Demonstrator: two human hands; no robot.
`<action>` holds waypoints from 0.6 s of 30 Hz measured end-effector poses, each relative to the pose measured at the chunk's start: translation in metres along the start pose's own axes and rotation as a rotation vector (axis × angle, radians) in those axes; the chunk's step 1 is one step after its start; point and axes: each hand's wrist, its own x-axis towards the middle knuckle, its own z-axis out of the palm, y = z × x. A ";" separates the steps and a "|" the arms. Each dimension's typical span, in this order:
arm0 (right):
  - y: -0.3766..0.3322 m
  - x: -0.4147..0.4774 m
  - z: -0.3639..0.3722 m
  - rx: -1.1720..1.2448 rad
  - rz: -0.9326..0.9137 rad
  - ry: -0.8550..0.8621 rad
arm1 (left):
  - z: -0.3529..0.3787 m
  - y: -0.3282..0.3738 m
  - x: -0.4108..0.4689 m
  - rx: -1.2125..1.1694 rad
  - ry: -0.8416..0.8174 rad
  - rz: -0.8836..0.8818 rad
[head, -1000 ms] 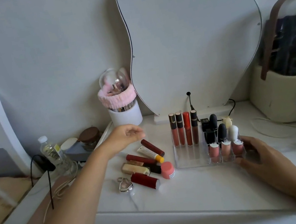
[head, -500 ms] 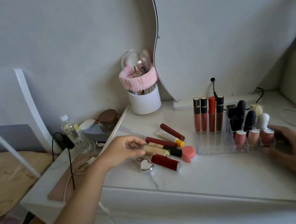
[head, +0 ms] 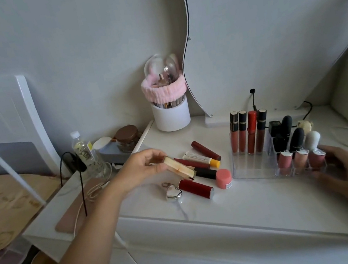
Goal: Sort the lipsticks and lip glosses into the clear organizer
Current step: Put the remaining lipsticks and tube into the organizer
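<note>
My left hand [head: 143, 167] pinches one end of a gold lipstick tube [head: 180, 170] and holds it tilted just above the loose pile. In that pile lie dark red tubes [head: 197, 188], a white tube with a yellow cap [head: 200, 158], a black-ended tube [head: 205, 172] and a pink jar [head: 223, 178]. The clear organizer [head: 254, 170] stands to the right with several glosses [head: 248, 134] upright at its back and lipsticks in its right cells. My right hand [head: 346, 163] grips the organizer's right front corner.
A silver heart-shaped case [head: 173, 193] lies in front of the pile. A white brush holder with a pink band [head: 170, 112] stands behind, beside the mirror [head: 265, 26]. A water bottle [head: 83, 149], a brown-lidded jar [head: 127, 137] and cables [head: 80, 181] crowd the left end of the table.
My left hand came down onto the pile, took the gold tube and lifted it. The view has swung left. My right hand has stayed on the organizer.
</note>
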 end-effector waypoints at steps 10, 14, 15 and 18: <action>-0.004 -0.001 -0.001 0.043 -0.001 -0.003 | 0.063 0.089 0.027 -0.219 0.222 0.306; -0.005 -0.001 -0.001 0.033 0.014 0.001 | 0.110 0.104 0.037 0.023 0.222 0.329; -0.005 -0.002 -0.001 0.036 0.014 0.001 | 0.118 0.104 0.039 0.076 0.217 0.323; -0.004 -0.002 -0.002 0.057 0.013 -0.002 | 0.134 0.100 0.045 0.156 0.228 0.294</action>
